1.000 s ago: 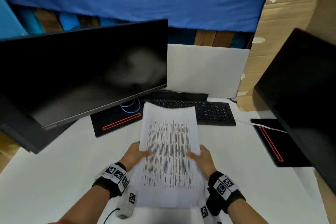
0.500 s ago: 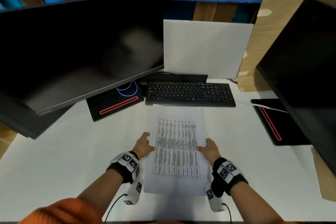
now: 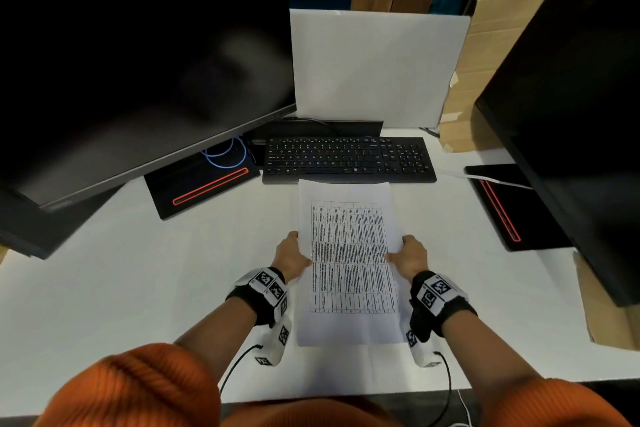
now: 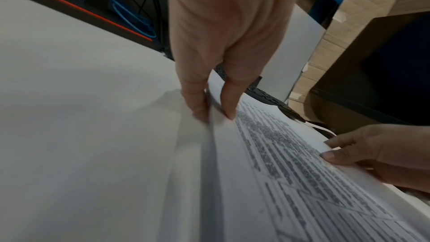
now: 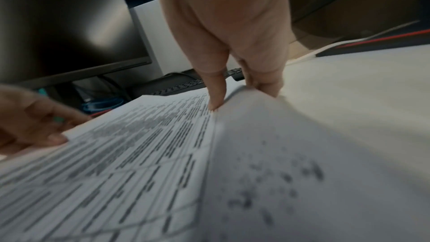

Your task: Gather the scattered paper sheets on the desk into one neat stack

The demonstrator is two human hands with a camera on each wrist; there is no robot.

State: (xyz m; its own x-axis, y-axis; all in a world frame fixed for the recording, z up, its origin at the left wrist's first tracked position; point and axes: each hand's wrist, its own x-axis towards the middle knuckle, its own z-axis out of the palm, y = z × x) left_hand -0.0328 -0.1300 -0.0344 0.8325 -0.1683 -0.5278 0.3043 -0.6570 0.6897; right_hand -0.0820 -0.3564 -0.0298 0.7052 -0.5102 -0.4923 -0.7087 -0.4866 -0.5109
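Paper stack [image 3: 349,263] pinched both sides, left hand [image 3: 291,256], right hand [image 3: 410,256].

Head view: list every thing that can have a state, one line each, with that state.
Paper stack: gathered, held at both long edges, printed table facing up.
Left hand: thumb over, fingers under the stack's left edge.
Right hand: pinches the right edge likewise.
Left monitor: screen dark.
Right monitor: screen dark.
Keyboard: flat on the desk, untouched.
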